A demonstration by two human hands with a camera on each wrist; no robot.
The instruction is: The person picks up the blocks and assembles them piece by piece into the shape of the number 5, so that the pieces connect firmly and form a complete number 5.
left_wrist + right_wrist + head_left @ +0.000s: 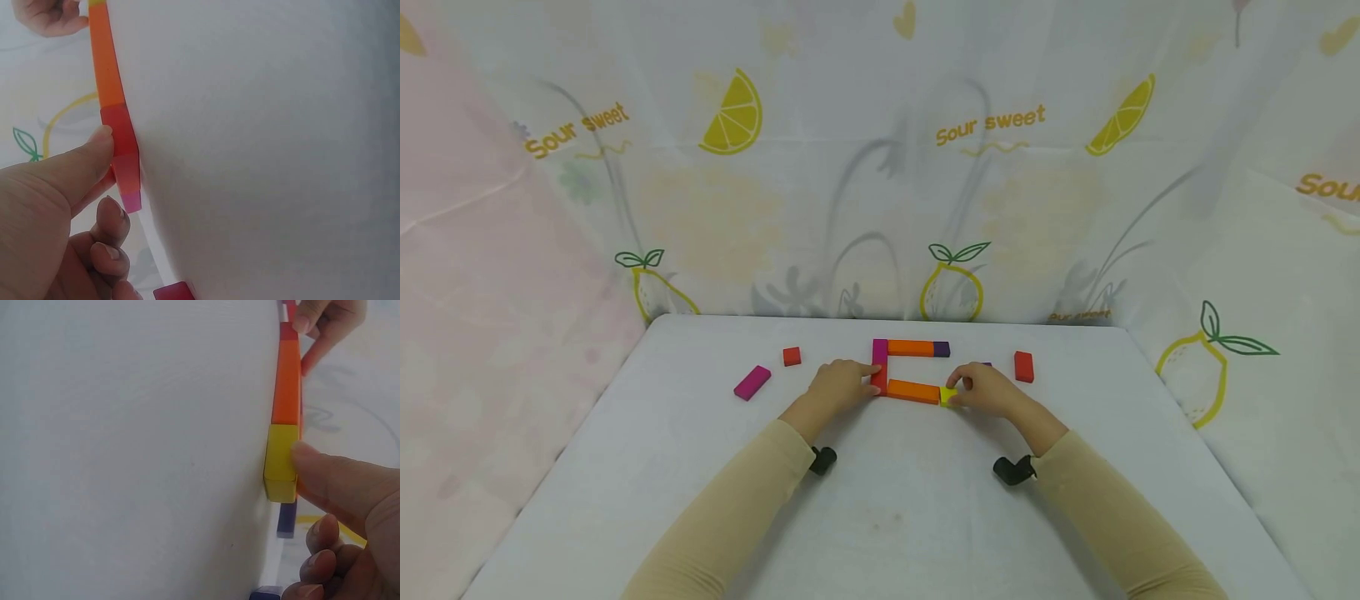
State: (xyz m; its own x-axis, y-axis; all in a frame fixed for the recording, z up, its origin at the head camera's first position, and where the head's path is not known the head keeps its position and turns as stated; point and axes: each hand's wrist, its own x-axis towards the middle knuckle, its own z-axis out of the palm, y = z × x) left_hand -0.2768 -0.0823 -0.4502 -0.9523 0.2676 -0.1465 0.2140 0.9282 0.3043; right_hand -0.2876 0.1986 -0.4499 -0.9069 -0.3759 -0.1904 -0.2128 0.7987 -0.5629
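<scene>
The yellow block (948,397) is pinched between the thumb and forefinger of the right hand (988,389), at the right end of a row of flat-lying blocks; in the right wrist view its remaining fingers are seen curled beside it. End to end with the yellow block, the near orange block (913,392) is set at a slight slant. At its left end the red block (882,381) is held between the thumb and forefinger of the left hand (838,385), whose other fingers are bent loosely. The red block is followed, away from the person, by a magenta block (880,351), and the two are laid in one line. From its far end the far orange block (911,348) is run to the right and is ended by a purple block (941,349). An outline open on the right is thus formed.

To the left, a small red block (792,357) and a loose magenta block (752,382) are seen apart from the outline. A second purple block (987,364) is mostly hidden by the right hand, and a loose red block (1024,367) is placed farther right. All are carried by the white bench (925,479), which is backed by a lemon-printed cloth (820,208).
</scene>
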